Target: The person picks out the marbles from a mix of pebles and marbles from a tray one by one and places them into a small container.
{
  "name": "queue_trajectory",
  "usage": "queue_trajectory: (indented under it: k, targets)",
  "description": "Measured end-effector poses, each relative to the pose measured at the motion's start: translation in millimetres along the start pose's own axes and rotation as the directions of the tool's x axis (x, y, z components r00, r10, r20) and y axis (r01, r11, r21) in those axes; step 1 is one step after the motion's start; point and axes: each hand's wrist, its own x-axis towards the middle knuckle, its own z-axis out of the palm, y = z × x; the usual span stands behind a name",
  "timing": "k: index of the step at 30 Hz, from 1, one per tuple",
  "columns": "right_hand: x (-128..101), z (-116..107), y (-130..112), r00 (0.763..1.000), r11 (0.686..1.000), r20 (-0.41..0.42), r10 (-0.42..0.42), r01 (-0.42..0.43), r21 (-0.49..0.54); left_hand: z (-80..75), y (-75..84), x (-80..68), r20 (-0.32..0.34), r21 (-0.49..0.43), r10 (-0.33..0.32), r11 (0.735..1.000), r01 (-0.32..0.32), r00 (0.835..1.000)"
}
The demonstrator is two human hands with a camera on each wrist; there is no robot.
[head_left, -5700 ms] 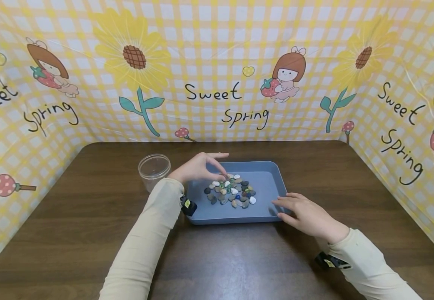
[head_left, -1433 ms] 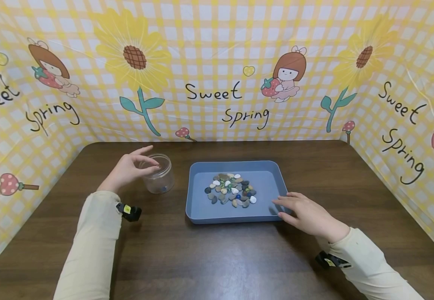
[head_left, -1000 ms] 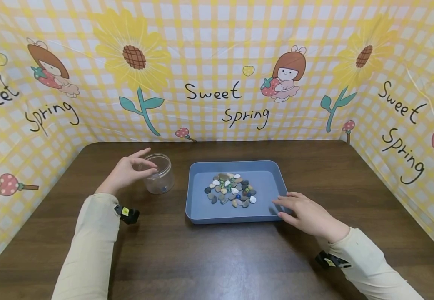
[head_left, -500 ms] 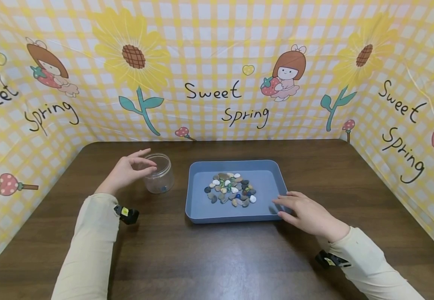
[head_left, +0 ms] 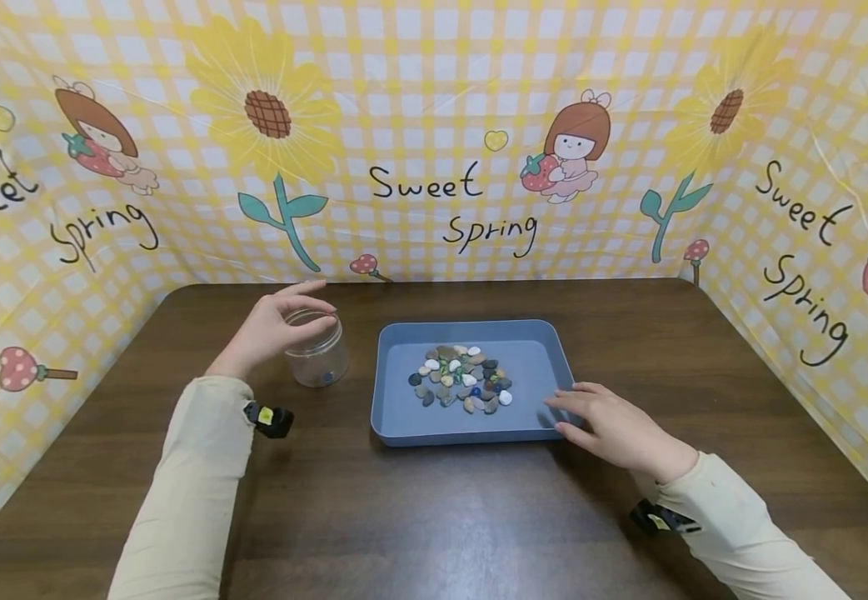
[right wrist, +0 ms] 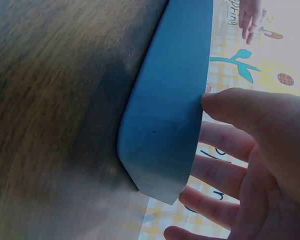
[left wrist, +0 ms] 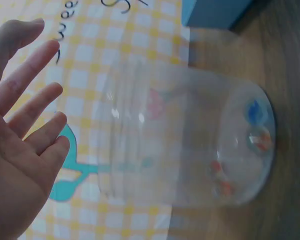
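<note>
**Left hand spread over the jar, right hand steadying the tray**

Nearest to me, my right hand [head_left: 614, 429] rests with fingers relaxed and straight against the near right corner of the blue plastic tray [head_left: 404, 421]. The right wrist view shows my thumb [right wrist: 240, 107] laid on the tray's outer wall [right wrist: 170, 115] and the other fingers reaching under its rim, touching rather than clamping. The tray looks stiff and light, and I judge it would slide on the dark wooden table [head_left: 441, 525] if nudged, so a flat hand at the corner is a sound way to brace it.

Just beyond my right fingertips, in the middle of the tray, lies the heap of small pebbles [head_left: 460, 379]: grey, white, brown, a few blue and green. They look hard, smooth and slippery, each light enough for a thumb-and-finger pinch across its narrow sides.

Further off to the left, just beside the tray, stands the clear plastic jar [head_left: 316, 350], upright and open-topped. A few small coloured pieces [left wrist: 255, 135] sit at its bottom. My left hand [head_left: 269, 329] hovers over its rim with fingers [left wrist: 30, 95] spread and holding nothing. The jar seems thin-walled and light, easy to tip; I would take it round the wall, low down.

Behind everything hangs the yellow checked backdrop [head_left: 434, 125].
</note>
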Motion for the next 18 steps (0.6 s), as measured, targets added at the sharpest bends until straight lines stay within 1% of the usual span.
queue_trajectory:
  k: [2, 6, 13, 16, 18]
  targets:
    - [-0.1, -0.1, -0.2, 1.0, 1.0, 0.003, 0.004, -0.004, 0.003, 2.3, 4.7, 2.5, 0.014, -0.001, 0.028, 1.0, -0.028, 1.0]
    - [0.4, -0.8, -0.8, 1.0, 1.0, 0.006, 0.008, -0.008, 0.008, 8.8, 12.7, 7.7, 0.03, 0.003, 0.061, 0.998, -0.061, 0.998]
    - [0.9, 0.1, -0.5, 1.0, 1.0, 0.009, 0.01, -0.01, 0.003, 26.1, 21.7, 16.8, 0.071, -0.023, 0.076, 0.997, -0.075, 0.995]
    - [0.9, 0.3, -0.5, 1.0, 1.0, 0.01, 0.01, -0.01, 0.001, 35.5, 26.4, 21.6, 0.103, -0.031, 0.096, 0.995, -0.093, 0.99]
    - [0.9, 0.3, -0.6, 1.0, 1.0, 0.007, 0.007, -0.007, 0.002, 41.9, 29.7, 23.9, 0.13, -0.048, 0.093, 0.995, -0.087, 0.987]
